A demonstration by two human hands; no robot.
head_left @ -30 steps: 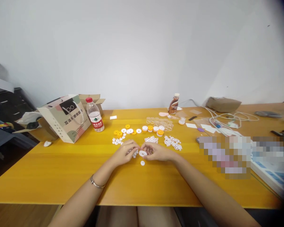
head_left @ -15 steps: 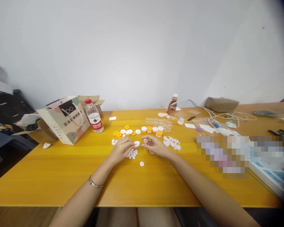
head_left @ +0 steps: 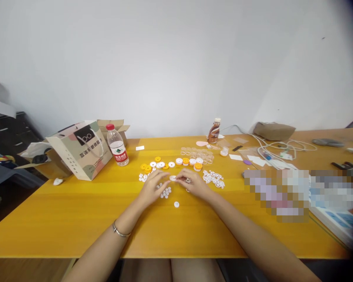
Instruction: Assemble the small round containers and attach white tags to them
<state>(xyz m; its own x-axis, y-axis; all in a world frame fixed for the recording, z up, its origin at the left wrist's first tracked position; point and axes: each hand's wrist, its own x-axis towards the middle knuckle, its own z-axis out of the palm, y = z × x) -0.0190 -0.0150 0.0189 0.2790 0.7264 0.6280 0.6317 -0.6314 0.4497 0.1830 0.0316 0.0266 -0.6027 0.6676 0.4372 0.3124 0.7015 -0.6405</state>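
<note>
A small white disc (head_left: 172, 178) is pinched at its right edge by the fingertips of my right hand (head_left: 195, 184). Just left of it, my left hand (head_left: 152, 187) has thumb and fingers apart and holds nothing. Small white round pieces (head_left: 166, 192) lie beside and partly under my left hand. One white disc (head_left: 176, 204) rests alone nearer to me. Past my hands sit flat white wheels (head_left: 171, 164), yellow wheels (head_left: 157, 159) and a row of white-and-yellow stacked wheels (head_left: 185, 161). White openwork pieces (head_left: 214, 179) are heaped right of my right hand.
Clear rings (head_left: 197, 152) stand behind the stacked wheels. A water bottle (head_left: 117, 147) and a paper bag (head_left: 82, 150) are at the left. Toward the back right are a brown drink bottle (head_left: 214, 132), white cables (head_left: 270, 150) and white cards (head_left: 257, 159).
The white disc has passed from my left fingers to my right fingertips. My left thumb and fingers have spread apart, and my right fingers have closed.
</note>
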